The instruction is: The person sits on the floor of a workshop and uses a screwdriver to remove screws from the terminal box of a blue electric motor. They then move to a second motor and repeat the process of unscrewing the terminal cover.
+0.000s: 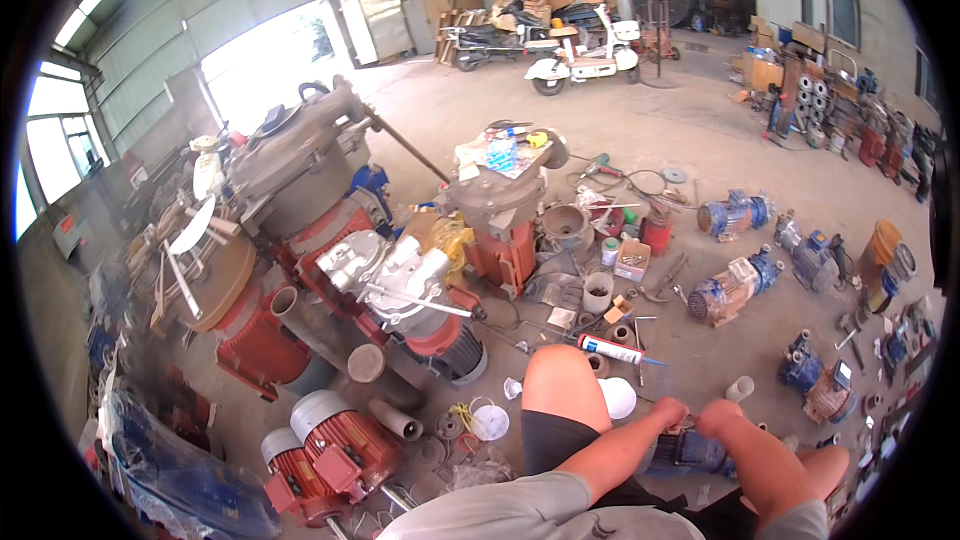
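Note:
Between my knees lies a blue electric motor (690,450), mostly covered by my arms and shorts. My left hand (668,414) is closed at the motor's far end. Close beside it, my right hand (716,418) is closed too, its fingers turned down toward the same end. Whatever the fingers grip is hidden. Just past my right hand stands a small whitish cup (740,388). A sealant tube with a blue nozzle (612,348) lies beyond my left knee, and a white round thing (618,398) shows beside that knee.
Blue motors (735,290) lie on the floor ahead and to the right. Red motors (345,440) and large red-grey machines (300,180) crowd the left. A small box (632,258), a bucket (598,292) and loose tools lie ahead. A white scooter (590,58) stands far back.

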A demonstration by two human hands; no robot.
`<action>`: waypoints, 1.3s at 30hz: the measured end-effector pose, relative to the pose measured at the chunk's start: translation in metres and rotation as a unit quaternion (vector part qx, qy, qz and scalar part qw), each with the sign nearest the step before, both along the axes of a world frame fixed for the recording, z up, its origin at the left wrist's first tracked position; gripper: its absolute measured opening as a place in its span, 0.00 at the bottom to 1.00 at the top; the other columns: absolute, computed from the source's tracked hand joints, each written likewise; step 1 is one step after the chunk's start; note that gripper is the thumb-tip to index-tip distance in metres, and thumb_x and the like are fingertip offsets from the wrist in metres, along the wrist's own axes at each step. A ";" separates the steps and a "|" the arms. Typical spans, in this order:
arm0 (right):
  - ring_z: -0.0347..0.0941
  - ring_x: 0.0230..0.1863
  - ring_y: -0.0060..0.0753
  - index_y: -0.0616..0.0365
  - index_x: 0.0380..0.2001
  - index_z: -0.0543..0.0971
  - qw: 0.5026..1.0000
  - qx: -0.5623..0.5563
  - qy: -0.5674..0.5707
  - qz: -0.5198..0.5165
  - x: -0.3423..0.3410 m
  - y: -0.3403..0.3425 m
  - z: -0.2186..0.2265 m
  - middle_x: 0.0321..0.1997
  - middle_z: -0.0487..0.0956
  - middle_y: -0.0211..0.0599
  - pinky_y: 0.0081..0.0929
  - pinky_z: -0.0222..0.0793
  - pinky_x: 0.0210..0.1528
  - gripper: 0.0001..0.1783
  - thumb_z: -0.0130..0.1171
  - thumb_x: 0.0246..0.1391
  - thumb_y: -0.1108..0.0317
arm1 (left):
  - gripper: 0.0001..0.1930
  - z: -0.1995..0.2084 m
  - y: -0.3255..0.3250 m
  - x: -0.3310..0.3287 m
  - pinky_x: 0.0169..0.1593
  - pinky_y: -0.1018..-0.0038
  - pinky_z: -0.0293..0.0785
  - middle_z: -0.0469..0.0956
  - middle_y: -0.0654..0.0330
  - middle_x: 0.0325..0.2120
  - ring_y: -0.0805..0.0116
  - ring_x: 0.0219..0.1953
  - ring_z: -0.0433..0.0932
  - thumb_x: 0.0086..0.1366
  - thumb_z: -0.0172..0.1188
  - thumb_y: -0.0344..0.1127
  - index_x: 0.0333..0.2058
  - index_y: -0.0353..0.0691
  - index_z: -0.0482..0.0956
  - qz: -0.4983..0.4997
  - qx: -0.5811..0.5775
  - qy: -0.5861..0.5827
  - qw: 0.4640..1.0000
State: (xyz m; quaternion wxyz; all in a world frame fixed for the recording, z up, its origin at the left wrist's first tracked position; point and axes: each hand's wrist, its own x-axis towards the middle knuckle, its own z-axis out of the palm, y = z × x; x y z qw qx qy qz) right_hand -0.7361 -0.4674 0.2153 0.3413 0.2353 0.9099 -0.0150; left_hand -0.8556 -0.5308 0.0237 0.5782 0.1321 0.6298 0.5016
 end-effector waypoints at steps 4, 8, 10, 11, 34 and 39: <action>0.84 0.50 0.43 0.47 0.44 0.89 0.988 0.007 -0.061 0.145 0.006 -0.016 0.036 0.47 0.87 0.43 0.41 0.81 0.50 0.16 0.58 0.55 0.60 | 0.13 0.016 0.000 0.012 0.17 0.67 0.62 0.72 0.62 0.15 0.68 0.13 0.69 0.63 0.68 0.38 0.21 0.40 0.79 -0.043 0.009 -0.011 0.999; 0.84 0.51 0.43 0.48 0.44 0.89 0.999 0.011 0.017 -0.028 -0.009 -0.028 0.024 0.49 0.87 0.42 0.41 0.81 0.51 0.16 0.57 0.57 0.60 | 0.15 0.006 -0.009 -0.002 0.19 0.67 0.63 0.72 0.62 0.15 0.68 0.15 0.70 0.64 0.68 0.40 0.21 0.40 0.78 -0.018 0.023 -0.047 0.998; 0.84 0.52 0.44 0.49 0.44 0.89 0.989 0.011 0.049 -0.142 0.002 -0.020 0.022 0.49 0.87 0.42 0.42 0.80 0.52 0.17 0.57 0.57 0.58 | 0.14 0.021 -0.004 0.003 0.20 0.67 0.64 0.73 0.62 0.16 0.69 0.16 0.71 0.64 0.68 0.38 0.21 0.40 0.78 -0.051 0.013 -0.013 0.999; 0.84 0.52 0.45 0.50 0.44 0.89 0.984 0.005 0.065 -0.167 0.004 -0.020 0.024 0.49 0.87 0.42 0.43 0.80 0.53 0.17 0.58 0.58 0.57 | 0.14 0.022 -0.008 0.005 0.20 0.67 0.64 0.73 0.62 0.16 0.69 0.16 0.71 0.64 0.67 0.38 0.21 0.40 0.78 -0.052 0.005 -0.013 0.999; 0.77 0.24 0.25 0.66 0.42 0.85 0.613 -0.212 0.586 -0.486 0.125 -0.047 0.023 0.22 0.80 0.36 0.30 0.73 0.31 0.18 0.59 0.66 0.60 | 0.11 0.077 0.004 -0.009 0.35 0.73 0.84 0.81 0.65 0.29 0.74 0.29 0.81 0.71 0.66 0.44 0.37 0.42 0.80 0.067 0.090 -0.324 0.939; 0.77 0.24 0.25 0.66 0.42 0.85 0.610 -0.218 0.583 -0.490 0.131 -0.048 0.027 0.22 0.81 0.36 0.30 0.73 0.30 0.18 0.59 0.65 0.60 | 0.13 0.085 0.006 -0.005 0.36 0.72 0.84 0.81 0.64 0.30 0.73 0.30 0.81 0.70 0.66 0.44 0.38 0.41 0.80 0.052 0.076 -0.298 0.950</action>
